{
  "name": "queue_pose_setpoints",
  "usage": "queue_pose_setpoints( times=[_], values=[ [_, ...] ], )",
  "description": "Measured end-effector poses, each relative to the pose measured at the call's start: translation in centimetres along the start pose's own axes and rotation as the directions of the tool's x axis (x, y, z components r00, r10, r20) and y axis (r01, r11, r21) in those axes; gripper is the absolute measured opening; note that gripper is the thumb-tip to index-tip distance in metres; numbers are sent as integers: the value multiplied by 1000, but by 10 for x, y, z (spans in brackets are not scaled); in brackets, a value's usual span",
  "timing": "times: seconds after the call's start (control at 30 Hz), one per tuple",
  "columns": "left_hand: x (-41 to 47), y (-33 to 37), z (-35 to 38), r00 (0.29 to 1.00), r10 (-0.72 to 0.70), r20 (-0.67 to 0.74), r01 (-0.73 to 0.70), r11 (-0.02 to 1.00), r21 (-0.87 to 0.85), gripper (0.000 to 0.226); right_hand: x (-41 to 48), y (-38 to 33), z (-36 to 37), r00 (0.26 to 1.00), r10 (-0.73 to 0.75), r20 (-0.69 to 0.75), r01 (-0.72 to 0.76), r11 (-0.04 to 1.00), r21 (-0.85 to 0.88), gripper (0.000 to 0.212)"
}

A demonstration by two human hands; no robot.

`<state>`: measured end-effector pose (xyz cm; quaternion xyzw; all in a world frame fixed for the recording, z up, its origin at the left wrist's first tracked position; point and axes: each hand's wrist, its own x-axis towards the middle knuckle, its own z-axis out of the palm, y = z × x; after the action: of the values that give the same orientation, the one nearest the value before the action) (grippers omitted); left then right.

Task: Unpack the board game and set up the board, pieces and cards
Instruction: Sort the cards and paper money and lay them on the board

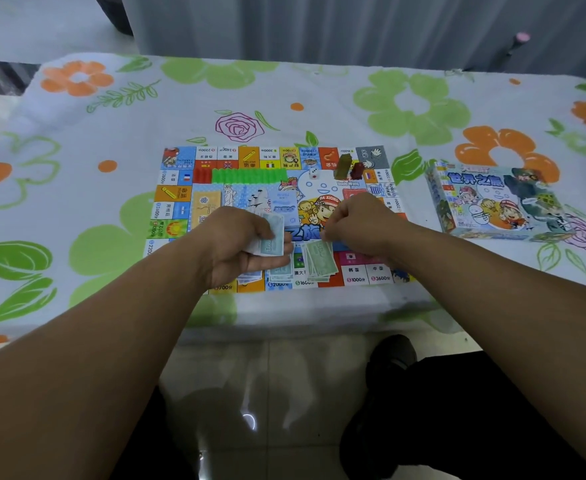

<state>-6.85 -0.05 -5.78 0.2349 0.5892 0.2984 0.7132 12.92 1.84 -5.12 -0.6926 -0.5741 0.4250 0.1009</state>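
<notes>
The colourful game board (180, 188) lies flat on the flowered tablecloth. My left hand (239, 244) grips a stack of play-money notes (270, 237) above the board's near edge. My right hand (360, 226) pinches the top corner of a green note on a pile of notes (321, 261) lying on the board. More note piles (279, 271) sit between my hands. A row of green and red plastic houses (246, 175), a white die (313, 173), two player tokens (348, 168) and card stacks (204, 202) rest on the board.
The game box (492, 202) lies on the tablecloth (111, 133) to the right of the board. The table's front edge runs just below the board, with tiled floor and my dark-clothed legs beneath. A grey curtain hangs behind the table.
</notes>
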Motion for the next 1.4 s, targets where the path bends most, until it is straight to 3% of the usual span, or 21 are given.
queue_pose_setpoints(
  times=[0.13, 0.23, 0.53, 0.63, 0.77, 1.07, 1.27, 1.4],
  values=[
    [2, -1, -3, 1000, 6, 17, -6, 1000, 19, 33, -6, -11, 8, 992, -114, 52, 104, 981, 166, 16],
    [1, -3, -6, 999, 16, 38, -17, 999, 36, 32, -8, -20, 17, 984, -155, 84, 137, 973, 187, 18],
    [-6, -6, -20, 999, 15, -30, -13, 998, 55, 21, -1, -29, 24, 995, -85, 49, 74, 977, 202, 11],
    [-8, -6, -29, 995, 12, -98, -5, 998, 68, 10, 1, -28, 25, 995, -25, 92, 10, 987, 158, 13],
    [-8, -6, -34, 994, 2, -114, 2, 999, 34, 19, 3, -24, 32, 991, 1, 133, -4, 1000, 27, 9],
    [-12, -3, -30, 999, 7, -50, -8, 1000, -15, 26, 7, -26, 31, 998, -60, 19, 61, 997, -51, 15],
    [-11, -4, -28, 999, 14, -34, -14, 1000, 13, 27, -2, -35, 35, 983, -157, 95, 141, 977, 157, 32],
    [-12, -5, -25, 1000, 18, -4, -18, 1000, 19, 27, -4, -38, 38, 975, -204, 89, 185, 965, 188, 18]
  ],
)
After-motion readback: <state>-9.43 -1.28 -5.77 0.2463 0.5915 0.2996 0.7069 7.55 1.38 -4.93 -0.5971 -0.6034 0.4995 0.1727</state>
